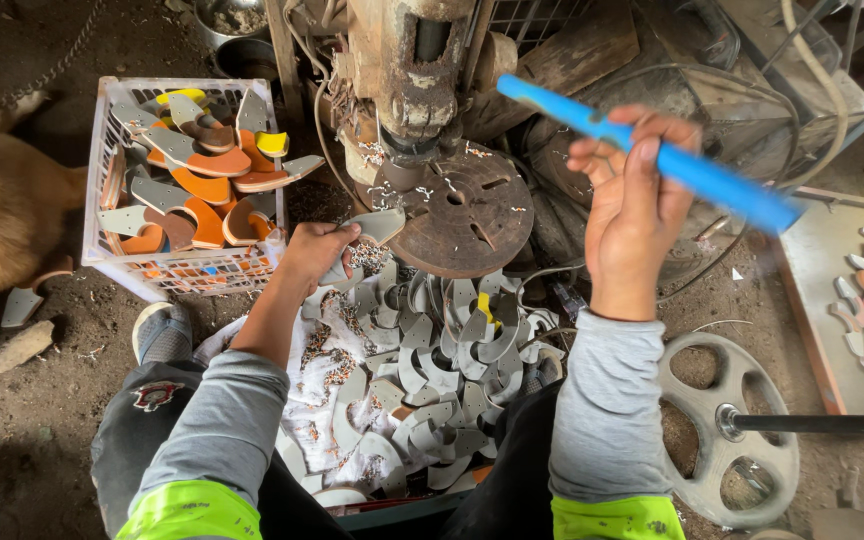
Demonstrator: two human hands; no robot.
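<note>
Meanwhile, left hand (314, 252) pinches grey blade (377, 226); right hand (630, 215) grasps blue handle (652, 153).

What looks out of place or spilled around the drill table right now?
Metal shavings are strewn over the white cloth and the round drill table. One grey blade piece lies on the dirt outside the white crate. The left hand holds another piece; the right hand grips a blue handle.

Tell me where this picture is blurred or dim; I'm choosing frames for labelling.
Head view: the blue handle in the right hand is smeared by motion blur; the left hand, holding a grey curved piece at the round drill table, is sharp. Light is soft daylight, no glare; the top left floor and bottom left corner fall into shadow.
</note>
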